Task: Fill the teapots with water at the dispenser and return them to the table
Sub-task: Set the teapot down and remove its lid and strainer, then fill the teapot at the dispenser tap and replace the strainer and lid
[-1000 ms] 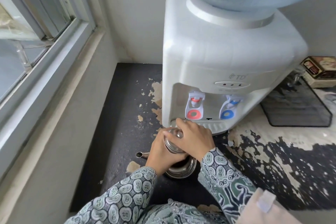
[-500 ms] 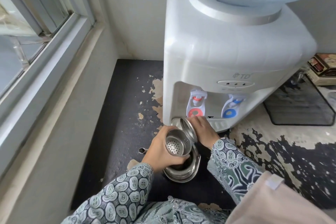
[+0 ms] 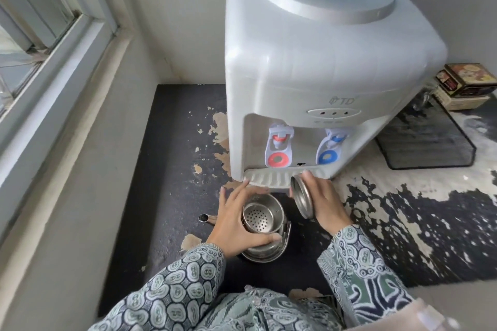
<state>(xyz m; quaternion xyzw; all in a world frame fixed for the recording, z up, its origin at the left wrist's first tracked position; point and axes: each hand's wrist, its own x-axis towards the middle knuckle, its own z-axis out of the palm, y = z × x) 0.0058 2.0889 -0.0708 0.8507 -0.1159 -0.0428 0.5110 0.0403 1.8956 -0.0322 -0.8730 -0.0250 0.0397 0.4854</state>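
- My left hand [image 3: 236, 226] reaches forward from its patterned sleeve, fingers [image 3: 258, 191] and thumb curled in a grip.
- My right hand [image 3: 322, 204] sits just beside it, edge-on, fingers pinching, sleeve angled in from the right.

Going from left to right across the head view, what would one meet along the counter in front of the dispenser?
Teapot spout → left hand → strainer basket → lid → right hand → black mesh tray.
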